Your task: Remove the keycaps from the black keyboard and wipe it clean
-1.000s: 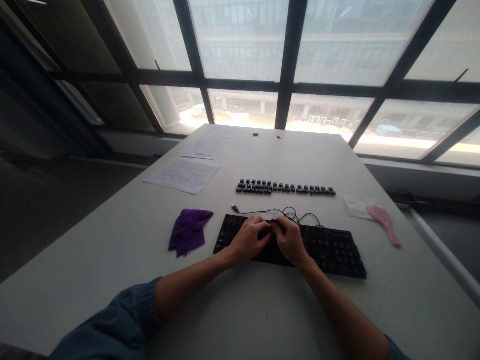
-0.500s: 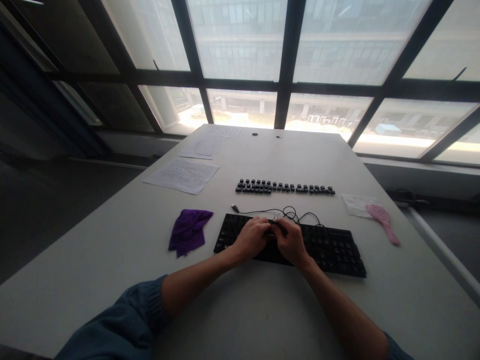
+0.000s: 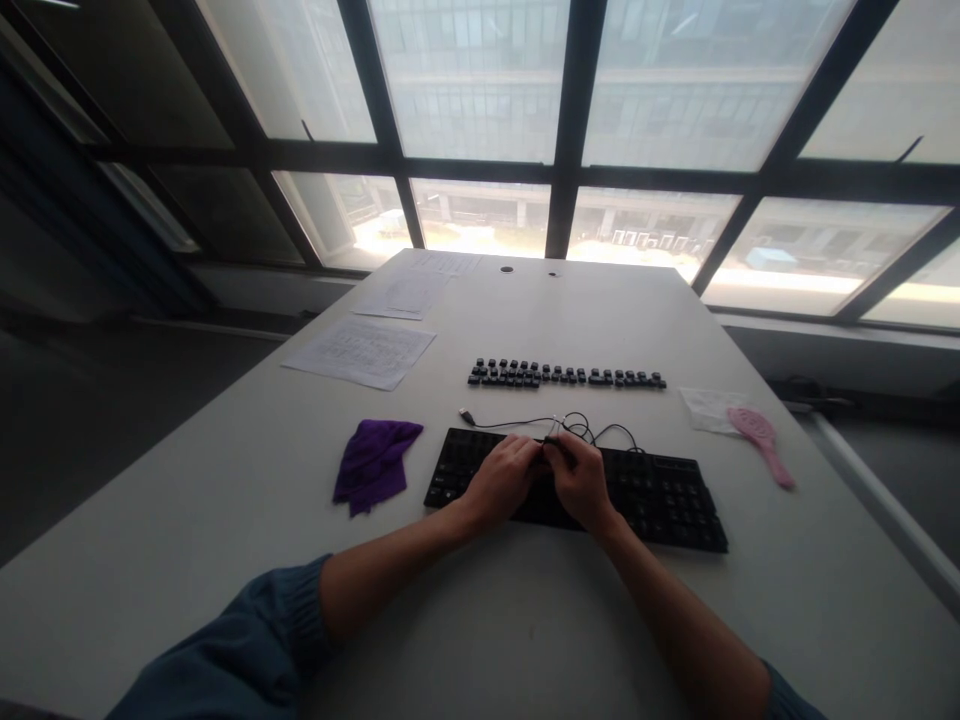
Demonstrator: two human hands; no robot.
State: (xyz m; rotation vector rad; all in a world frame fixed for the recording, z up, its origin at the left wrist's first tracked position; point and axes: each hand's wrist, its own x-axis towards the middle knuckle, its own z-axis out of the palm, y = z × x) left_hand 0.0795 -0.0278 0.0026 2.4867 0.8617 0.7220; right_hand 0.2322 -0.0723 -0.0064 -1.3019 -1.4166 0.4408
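Observation:
A black keyboard (image 3: 660, 495) lies across the white table (image 3: 225, 540) in front of me. Both hands rest on its middle, close together with fingers curled. My left hand (image 3: 504, 478) and my right hand (image 3: 581, 480) pinch at a small dark item between them, too small to name. A row of loose black keycaps (image 3: 566, 376) is laid out beyond the keyboard. The keyboard's thin black cable (image 3: 592, 432) loops behind it, ending in a USB plug (image 3: 466, 414).
A crumpled purple cloth (image 3: 375, 462) lies left of the keyboard. At the right, a pink brush (image 3: 761, 440) sits beside a white wipe (image 3: 705, 408). Printed sheets (image 3: 360, 350) lie at the far left of the table. Large windows stand behind.
The hands stay on the middle of the keyboard with only slight finger shifts. The view has drifted a little.

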